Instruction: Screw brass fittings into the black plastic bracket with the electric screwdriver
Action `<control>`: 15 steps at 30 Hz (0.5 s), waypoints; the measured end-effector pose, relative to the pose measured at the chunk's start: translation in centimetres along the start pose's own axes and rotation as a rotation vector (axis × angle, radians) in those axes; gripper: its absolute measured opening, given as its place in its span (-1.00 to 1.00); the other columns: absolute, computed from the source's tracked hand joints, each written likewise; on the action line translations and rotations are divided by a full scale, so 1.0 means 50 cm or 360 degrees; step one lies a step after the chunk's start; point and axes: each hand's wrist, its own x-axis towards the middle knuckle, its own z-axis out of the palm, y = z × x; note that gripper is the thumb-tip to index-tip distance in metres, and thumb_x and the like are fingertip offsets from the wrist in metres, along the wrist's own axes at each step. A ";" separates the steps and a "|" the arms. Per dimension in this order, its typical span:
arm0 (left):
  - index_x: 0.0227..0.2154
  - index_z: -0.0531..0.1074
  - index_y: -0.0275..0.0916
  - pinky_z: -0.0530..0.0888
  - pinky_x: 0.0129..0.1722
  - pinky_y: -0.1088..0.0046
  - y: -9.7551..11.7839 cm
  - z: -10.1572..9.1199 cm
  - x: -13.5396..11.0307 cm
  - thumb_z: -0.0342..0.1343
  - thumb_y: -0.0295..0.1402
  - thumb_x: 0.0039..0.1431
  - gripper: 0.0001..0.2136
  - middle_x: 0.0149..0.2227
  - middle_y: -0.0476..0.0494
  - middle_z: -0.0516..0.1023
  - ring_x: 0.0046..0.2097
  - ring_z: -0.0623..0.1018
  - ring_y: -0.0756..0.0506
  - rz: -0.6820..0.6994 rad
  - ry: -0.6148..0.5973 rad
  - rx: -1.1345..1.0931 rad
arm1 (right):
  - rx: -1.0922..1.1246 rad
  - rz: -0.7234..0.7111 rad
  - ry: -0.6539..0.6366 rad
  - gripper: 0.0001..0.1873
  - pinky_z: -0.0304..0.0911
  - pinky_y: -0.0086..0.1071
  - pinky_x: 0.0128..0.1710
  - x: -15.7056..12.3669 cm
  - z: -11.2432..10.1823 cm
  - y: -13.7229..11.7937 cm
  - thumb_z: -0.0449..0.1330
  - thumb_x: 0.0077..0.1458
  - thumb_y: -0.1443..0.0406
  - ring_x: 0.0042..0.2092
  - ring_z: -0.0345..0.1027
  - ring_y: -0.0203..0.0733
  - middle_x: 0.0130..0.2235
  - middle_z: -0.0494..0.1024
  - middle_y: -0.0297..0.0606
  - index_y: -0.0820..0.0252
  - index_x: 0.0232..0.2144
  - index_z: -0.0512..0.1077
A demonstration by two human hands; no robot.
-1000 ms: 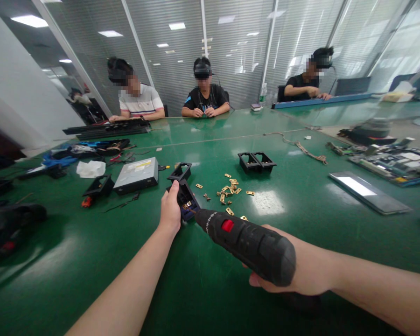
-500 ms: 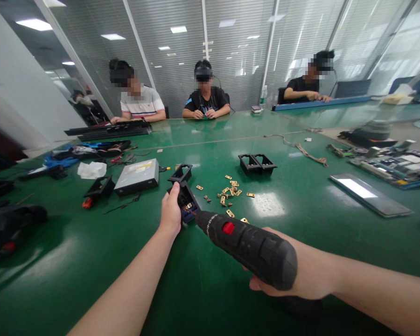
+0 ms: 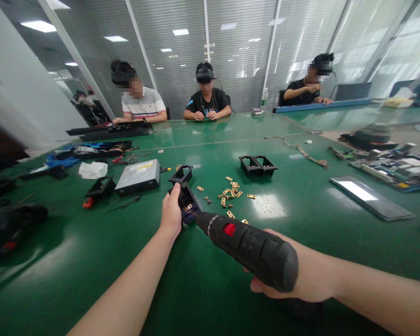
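Observation:
My left hand (image 3: 171,210) is closed on a black plastic housing (image 3: 192,204), tilted with its open side towards me. Brass-coloured parts show inside it. In my right hand (image 3: 278,266) is a black cordless screwdriver (image 3: 248,247) with a red switch on top. Its bit points left into the housing; whether the tip sits on a screw is too small to tell. Small brass plates (image 3: 238,194) and screws lie scattered beyond the tool. Another black housing (image 3: 181,173) stands just behind the held one.
A black pair of housings (image 3: 258,164) stands further back. To the left are a silver disc drive (image 3: 138,176), another housing (image 3: 101,187) and a dark power tool (image 3: 14,229). A flat grey panel (image 3: 371,197) and circuit boards (image 3: 402,165) lie right. Several people sit across the table.
My hands, the housing and the screwdriver keep nearly the same place; the view shifts slightly. Across the table, the person at right has raised one hand from the long blue bar.

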 end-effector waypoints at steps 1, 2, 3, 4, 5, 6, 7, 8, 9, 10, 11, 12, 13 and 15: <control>-0.05 0.68 -0.20 0.81 -0.09 0.14 0.000 -0.001 0.000 0.56 0.33 0.31 -0.37 -0.19 -0.27 0.83 -0.10 0.87 -0.36 -0.0001 -0.0006 0.0002 | -0.0002 0.0003 0.0007 -0.52 0.48 -0.31 -0.21 -0.002 0.000 -0.001 0.79 -0.02 0.27 -0.22 0.57 -0.14 -0.27 0.69 -0.39 0.06 -0.24 0.57; -0.04 0.68 -0.20 0.81 -0.08 0.13 0.000 -0.001 0.001 0.56 0.33 0.31 -0.36 -0.19 -0.26 0.83 -0.11 0.87 -0.35 -0.0003 -0.0010 0.0004 | -0.0010 0.0006 0.0014 -0.51 0.50 -0.30 -0.19 -0.004 0.000 -0.002 0.80 -0.01 0.27 -0.22 0.59 -0.13 -0.26 0.70 -0.39 0.06 -0.23 0.58; -0.04 0.68 -0.20 0.81 -0.08 0.13 0.000 -0.001 0.001 0.56 0.33 0.31 -0.36 -0.19 -0.26 0.83 -0.12 0.87 -0.35 -0.0003 -0.0011 0.0006 | -0.0027 0.0006 0.0014 -0.50 0.52 -0.29 -0.19 -0.005 0.000 -0.002 0.81 -0.02 0.27 -0.22 0.61 -0.13 -0.26 0.71 -0.38 0.06 -0.22 0.59; -0.04 0.68 -0.20 0.81 -0.08 0.14 0.000 -0.001 0.001 0.56 0.33 0.31 -0.36 -0.18 -0.26 0.83 -0.11 0.87 -0.35 -0.0003 -0.0010 0.0005 | -0.0046 0.0002 0.0024 -0.50 0.53 -0.29 -0.18 -0.006 0.000 -0.001 0.80 -0.02 0.27 -0.21 0.62 -0.12 -0.25 0.72 -0.37 0.07 -0.21 0.59; -0.04 0.69 -0.21 0.81 -0.07 0.14 0.000 -0.001 0.001 0.57 0.33 0.30 -0.36 -0.17 -0.28 0.84 -0.10 0.88 -0.35 -0.0002 -0.0007 0.0002 | -0.0064 -0.0006 0.0037 -0.52 0.54 -0.28 -0.17 -0.006 -0.001 0.001 0.79 -0.02 0.28 -0.19 0.64 -0.10 -0.23 0.74 -0.36 0.07 -0.20 0.60; -0.04 0.69 -0.22 0.82 -0.06 0.15 0.000 -0.001 0.001 0.57 0.32 0.30 -0.37 -0.16 -0.30 0.84 -0.07 0.88 -0.36 -0.0003 -0.0003 -0.0004 | -0.0078 -0.0017 0.0047 -0.53 0.55 -0.27 -0.16 -0.005 -0.002 0.005 0.78 -0.01 0.29 -0.18 0.65 -0.08 -0.22 0.76 -0.34 0.07 -0.19 0.61; -0.05 0.69 -0.22 0.82 -0.06 0.16 0.001 0.000 0.001 0.57 0.31 0.30 -0.37 -0.15 -0.31 0.85 -0.05 0.89 -0.37 -0.0005 0.0002 -0.0009 | -0.0087 -0.0026 0.0038 -0.54 0.56 -0.27 -0.16 -0.003 -0.003 0.011 0.77 -0.02 0.30 -0.18 0.66 -0.07 -0.22 0.77 -0.34 0.07 -0.18 0.62; -0.05 0.69 -0.22 0.82 -0.06 0.16 0.001 0.000 0.001 0.57 0.30 0.31 -0.38 -0.14 -0.32 0.85 -0.03 0.90 -0.38 -0.0008 0.0009 -0.0013 | -0.0099 -0.0029 0.0033 -0.54 0.57 -0.26 -0.16 -0.001 -0.004 0.017 0.77 -0.02 0.30 -0.17 0.67 -0.07 -0.22 0.78 -0.33 0.07 -0.18 0.63; -0.05 0.69 -0.22 0.83 -0.06 0.16 0.001 0.001 0.001 0.57 0.30 0.31 -0.38 -0.14 -0.33 0.86 -0.01 0.90 -0.39 -0.0011 0.0015 -0.0014 | -0.0110 -0.0036 0.0022 -0.54 0.57 -0.26 -0.17 0.001 -0.006 0.024 0.76 -0.03 0.30 -0.19 0.66 -0.08 -0.23 0.78 -0.34 0.07 -0.18 0.63; -0.04 0.69 -0.22 0.83 -0.07 0.16 0.002 0.001 0.000 0.57 0.29 0.31 -0.38 -0.13 -0.33 0.86 0.00 0.90 -0.39 -0.0013 0.0020 -0.0014 | -0.0125 -0.0039 0.0019 -0.55 0.58 -0.26 -0.16 0.003 -0.007 0.031 0.76 -0.02 0.30 -0.18 0.66 -0.08 -0.21 0.79 -0.33 0.08 -0.16 0.64; -0.04 0.69 -0.22 0.83 -0.08 0.17 0.002 0.001 0.000 0.57 0.30 0.31 -0.38 -0.13 -0.33 0.86 0.00 0.90 -0.40 -0.0013 0.0022 -0.0013 | -0.0137 -0.0046 0.0021 -0.54 0.58 -0.26 -0.16 0.005 -0.008 0.037 0.75 -0.02 0.30 -0.18 0.66 -0.08 -0.20 0.79 -0.33 0.08 -0.15 0.65; -0.04 0.70 -0.22 0.83 -0.09 0.17 0.002 0.001 0.000 0.57 0.30 0.32 -0.38 -0.13 -0.34 0.86 0.00 0.91 -0.40 -0.0013 0.0021 -0.0011 | -0.0137 -0.0046 0.0015 -0.55 0.58 -0.27 -0.16 0.006 -0.008 0.042 0.75 -0.02 0.30 -0.17 0.66 -0.08 -0.20 0.79 -0.32 0.08 -0.15 0.65; -0.03 0.70 -0.22 0.82 -0.10 0.17 0.003 0.001 0.000 0.57 0.30 0.32 -0.37 -0.13 -0.34 0.86 0.00 0.91 -0.40 -0.0015 0.0017 -0.0010 | -0.0127 -0.0042 0.0009 -0.55 0.58 -0.27 -0.16 0.007 -0.009 0.045 0.74 -0.02 0.31 -0.16 0.66 -0.07 -0.19 0.78 -0.32 0.09 -0.14 0.65; -0.01 0.70 -0.23 0.83 -0.11 0.15 0.003 0.001 0.000 0.57 0.31 0.32 -0.36 -0.13 -0.34 0.86 -0.02 0.91 -0.41 -0.0023 0.0006 -0.0008 | -0.0089 -0.0041 -0.0031 -0.56 0.56 -0.28 -0.17 0.007 -0.010 0.047 0.71 -0.02 0.34 -0.18 0.64 -0.08 -0.20 0.77 -0.32 0.09 -0.15 0.63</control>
